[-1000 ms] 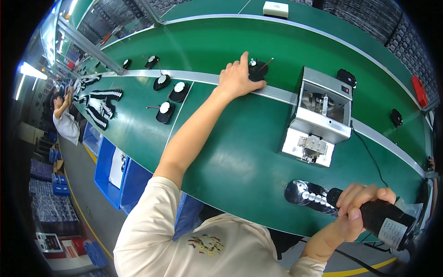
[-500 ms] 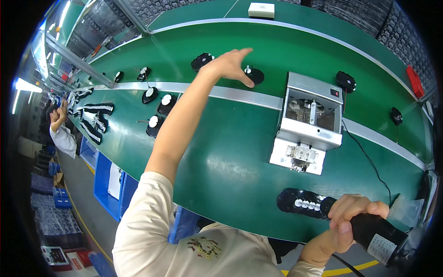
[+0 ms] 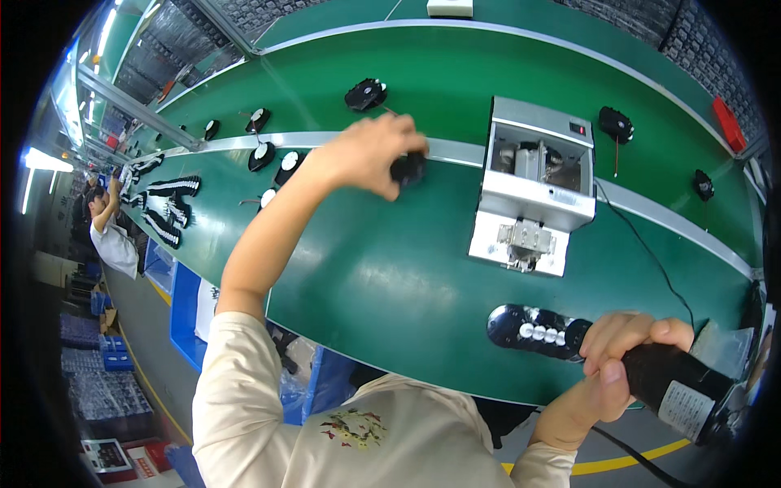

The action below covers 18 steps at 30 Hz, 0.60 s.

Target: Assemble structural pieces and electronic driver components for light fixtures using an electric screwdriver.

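Note:
My left hand [image 3: 370,153] is curled around a small black rounded part [image 3: 408,169] above the middle of the bench. Its fingers cover much of that part. At the lower right, my right hand [image 3: 626,358] grips a black cylindrical tool [image 3: 675,382] with a white label. A long black piece with a row of white discs [image 3: 541,332] reaches left from beside the right hand's fingers; I cannot tell whether it is joined to the tool. Between the hands stands a silver metal machine [image 3: 541,183] with an open-topped housing and a small fixture in front.
Several black parts with white discs [image 3: 289,167] lie at the left. Black round parts [image 3: 366,94] sit on the green belt [image 3: 480,73] behind a metal rail. A cable [image 3: 651,252] runs right of the machine. Another person [image 3: 114,236] works far left, near blue bins [image 3: 187,317].
My left hand has closed on the black part from the belt and drawn it nearer, across the rail. The right hand still grips the tool. The whole view has shifted slightly.

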Each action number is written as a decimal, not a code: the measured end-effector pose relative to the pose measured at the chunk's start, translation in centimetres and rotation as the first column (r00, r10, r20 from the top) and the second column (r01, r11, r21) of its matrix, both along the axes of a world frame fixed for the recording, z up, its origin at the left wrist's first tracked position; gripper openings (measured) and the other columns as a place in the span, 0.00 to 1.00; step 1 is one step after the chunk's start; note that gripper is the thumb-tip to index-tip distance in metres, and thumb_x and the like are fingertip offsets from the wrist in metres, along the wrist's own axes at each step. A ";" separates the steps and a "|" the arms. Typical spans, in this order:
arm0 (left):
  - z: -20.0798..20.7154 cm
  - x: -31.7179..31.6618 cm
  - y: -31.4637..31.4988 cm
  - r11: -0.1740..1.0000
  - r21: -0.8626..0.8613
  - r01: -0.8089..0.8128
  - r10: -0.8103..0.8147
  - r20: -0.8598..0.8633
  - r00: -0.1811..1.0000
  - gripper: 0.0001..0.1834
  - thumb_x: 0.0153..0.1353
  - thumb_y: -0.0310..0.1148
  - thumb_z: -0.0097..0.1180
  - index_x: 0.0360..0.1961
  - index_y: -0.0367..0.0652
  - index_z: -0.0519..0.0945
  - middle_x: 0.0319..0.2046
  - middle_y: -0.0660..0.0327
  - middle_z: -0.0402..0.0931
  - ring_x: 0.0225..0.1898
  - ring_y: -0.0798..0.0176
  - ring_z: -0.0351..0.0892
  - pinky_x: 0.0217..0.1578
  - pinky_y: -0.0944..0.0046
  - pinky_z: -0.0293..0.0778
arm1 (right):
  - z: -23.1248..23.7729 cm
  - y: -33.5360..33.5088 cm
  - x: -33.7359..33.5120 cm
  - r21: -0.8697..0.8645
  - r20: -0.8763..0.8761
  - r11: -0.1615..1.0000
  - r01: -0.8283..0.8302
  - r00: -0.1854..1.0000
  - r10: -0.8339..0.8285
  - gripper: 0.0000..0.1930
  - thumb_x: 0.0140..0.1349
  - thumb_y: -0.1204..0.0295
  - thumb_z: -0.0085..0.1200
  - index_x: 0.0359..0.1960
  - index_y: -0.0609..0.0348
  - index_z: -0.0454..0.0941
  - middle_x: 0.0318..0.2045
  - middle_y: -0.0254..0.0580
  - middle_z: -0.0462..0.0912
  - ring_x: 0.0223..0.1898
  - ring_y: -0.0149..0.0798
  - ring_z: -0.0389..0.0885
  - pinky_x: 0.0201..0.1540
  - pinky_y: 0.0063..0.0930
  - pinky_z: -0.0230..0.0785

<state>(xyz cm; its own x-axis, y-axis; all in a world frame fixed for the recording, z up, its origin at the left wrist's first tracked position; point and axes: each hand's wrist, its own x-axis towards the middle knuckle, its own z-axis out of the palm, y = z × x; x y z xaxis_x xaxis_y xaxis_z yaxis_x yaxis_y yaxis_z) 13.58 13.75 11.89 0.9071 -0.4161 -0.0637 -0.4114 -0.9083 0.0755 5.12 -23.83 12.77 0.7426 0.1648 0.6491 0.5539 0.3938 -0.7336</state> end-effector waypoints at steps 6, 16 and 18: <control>-1.6 -9.8 -1.9 0.994 -0.043 0.098 -0.101 -0.090 0.991 0.50 0.38 0.29 0.70 0.68 0.57 0.65 0.60 0.50 0.65 0.61 0.44 0.68 0.59 0.50 0.70 | 0.1 0.7 -0.6 0.008 -0.028 1.000 0.021 0.999 -0.021 0.26 0.55 0.79 0.58 0.53 0.57 0.59 0.17 0.36 0.71 0.15 0.32 0.70 0.22 0.29 0.69; -5.3 -14.1 -6.6 0.868 -0.317 -0.382 0.422 0.065 0.904 0.60 0.45 0.41 0.75 0.74 0.41 0.48 0.51 0.44 0.70 0.50 0.42 0.74 0.52 0.52 0.73 | -0.2 0.6 -0.3 0.007 0.061 1.000 -0.017 0.998 0.016 0.29 0.58 0.76 0.55 0.61 0.62 0.60 0.21 0.35 0.69 0.14 0.27 0.65 0.20 0.24 0.63; -5.4 -14.0 -7.2 0.868 -0.355 -0.347 0.388 0.049 0.920 0.58 0.44 0.31 0.72 0.74 0.41 0.49 0.47 0.46 0.74 0.47 0.44 0.74 0.51 0.52 0.72 | -0.1 0.5 -0.3 0.005 0.051 1.000 -0.029 0.998 0.029 0.29 0.57 0.77 0.54 0.61 0.63 0.59 0.21 0.35 0.68 0.13 0.27 0.65 0.20 0.24 0.64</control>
